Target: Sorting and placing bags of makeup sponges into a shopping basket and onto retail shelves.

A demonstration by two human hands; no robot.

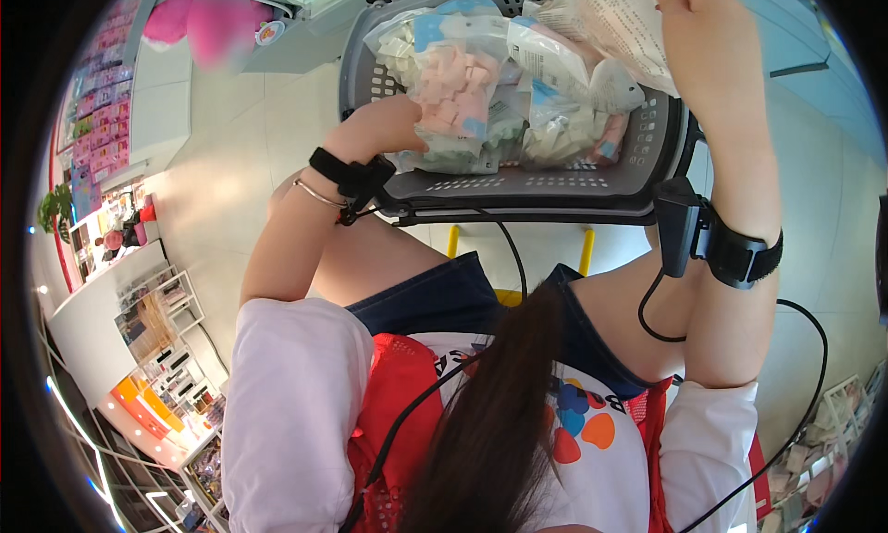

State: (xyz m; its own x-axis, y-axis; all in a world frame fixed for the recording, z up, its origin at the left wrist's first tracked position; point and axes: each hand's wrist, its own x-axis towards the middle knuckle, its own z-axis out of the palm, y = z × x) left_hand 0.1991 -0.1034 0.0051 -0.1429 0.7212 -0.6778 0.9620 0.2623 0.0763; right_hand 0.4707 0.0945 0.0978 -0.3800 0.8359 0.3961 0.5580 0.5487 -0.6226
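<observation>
A grey plastic shopping basket (534,203) stands in front of my knees, holding several clear plastic packets. My left hand (385,125) reaches over its left side, against a packet of pink pieces (454,93); whether the fingers grip it is hidden. At the upper right, my right hand (711,44) pinches a packet with a printed back (617,27) above the basket's far right corner. Beneath lie a packet of cream pieces (562,138), a packet of pale green pieces (505,127) and a white printed packet (548,51).
Yellow legs (587,250) show below the basket. Black cables (517,245) run from wrist-worn devices. A pink plush toy (208,23) sits on a counter at upper left. Stocked shelves (104,117) line the left, and a white rack (832,422) of goods stands at lower right.
</observation>
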